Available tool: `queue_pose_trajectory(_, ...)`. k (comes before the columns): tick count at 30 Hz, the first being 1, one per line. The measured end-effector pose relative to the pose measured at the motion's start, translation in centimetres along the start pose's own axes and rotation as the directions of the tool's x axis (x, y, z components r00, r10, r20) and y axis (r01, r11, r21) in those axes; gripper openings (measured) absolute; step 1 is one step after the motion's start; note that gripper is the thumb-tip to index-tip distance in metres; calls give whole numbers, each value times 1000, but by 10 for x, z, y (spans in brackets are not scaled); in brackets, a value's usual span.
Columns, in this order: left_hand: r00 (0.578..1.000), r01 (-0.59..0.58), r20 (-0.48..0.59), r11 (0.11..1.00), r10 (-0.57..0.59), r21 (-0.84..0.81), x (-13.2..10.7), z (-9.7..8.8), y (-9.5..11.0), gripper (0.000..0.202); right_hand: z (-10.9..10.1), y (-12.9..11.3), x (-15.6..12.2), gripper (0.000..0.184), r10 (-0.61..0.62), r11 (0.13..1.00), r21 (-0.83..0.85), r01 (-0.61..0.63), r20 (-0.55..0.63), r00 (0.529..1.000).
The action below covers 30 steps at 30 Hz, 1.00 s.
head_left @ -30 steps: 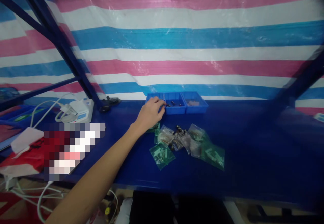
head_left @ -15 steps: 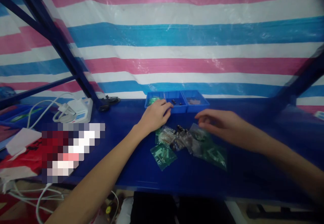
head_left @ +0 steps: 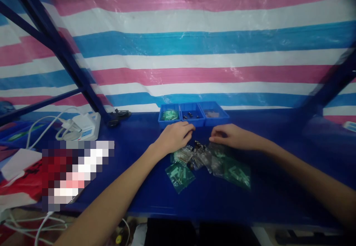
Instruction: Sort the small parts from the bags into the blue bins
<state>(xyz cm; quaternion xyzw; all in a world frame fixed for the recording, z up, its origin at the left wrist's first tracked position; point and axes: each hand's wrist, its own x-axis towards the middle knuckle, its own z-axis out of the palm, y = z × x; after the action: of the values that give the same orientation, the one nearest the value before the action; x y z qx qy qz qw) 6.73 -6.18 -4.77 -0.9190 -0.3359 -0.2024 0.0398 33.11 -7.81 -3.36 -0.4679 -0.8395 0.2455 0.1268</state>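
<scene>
My left hand (head_left: 174, 137) lies palm down on the blue table (head_left: 133, 172), fingers curled, just in front of three small blue trays (head_left: 193, 113). My right hand (head_left: 230, 136) rests opposite it, fingertips touching the far edge of a heap of small clear and green plastic bags (head_left: 208, 162) holding tiny parts. Whether either hand grips a bag is hidden under the fingers. The left tray holds a green bag (head_left: 168, 115), the middle tray several dark small parts, the right tray some brownish bits.
A white power adapter with cables (head_left: 80, 126) sits at the left by a dark blue frame post (head_left: 83, 86). White and red packaging (head_left: 22, 172) lies at the table's left end. A striped tarpaulin (head_left: 194, 53) closes the back.
My left hand drew back from the left tray, leaving a green bag in it. My right hand came in from the right and settled on the heap of bags.
</scene>
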Motion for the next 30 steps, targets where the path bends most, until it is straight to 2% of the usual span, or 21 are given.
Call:
queue_pose_trajectory(5, 999, 27, -32, 1000, -27, 6, 0, -4, -2, 24, -6, 0, 2, 48, 47, 998, 34, -50, 72, 996)
queue_pose_trajectory(8, 999, 22, -45, 1000, -22, 12, 0, -4, -3, 23, -9, 2, 4, 46, 45, 997, 49, -52, 135, 990)
queue_pose_trajectory(11, 998, 19, -56, 1000, -17, 21, 1, -4, -2, 24, -10, 6, 3, 44, 36, 997, 65, -46, 148, 988)
queue_pose_trajectory(15, 998, 18, -60, 1000, -17, 20, 2, -4, 1, 24, -7, 10, 2, 44, 38, 993, 108, -51, 116, 993)
queue_pose_trajectory(21, 1000, -4, -29, 1000, 5, 12, 0, -1, 5, 25, -3, 12, 2, 41, 8, 964, 265, -27, 73, 997)
queue_pose_trajectory(26, 1000, -26, -14, 1000, 26, -4, -1, 2, 11, 28, 2, 7, 2, 38, 72, 945, 321, -57, -37, 997)
queue_pose_trajectory(30, 999, -34, 23, 999, 35, -31, 0, 2, 15, 28, 10, 6, 3, 35, 126, 882, 470, -45, -143, 982)
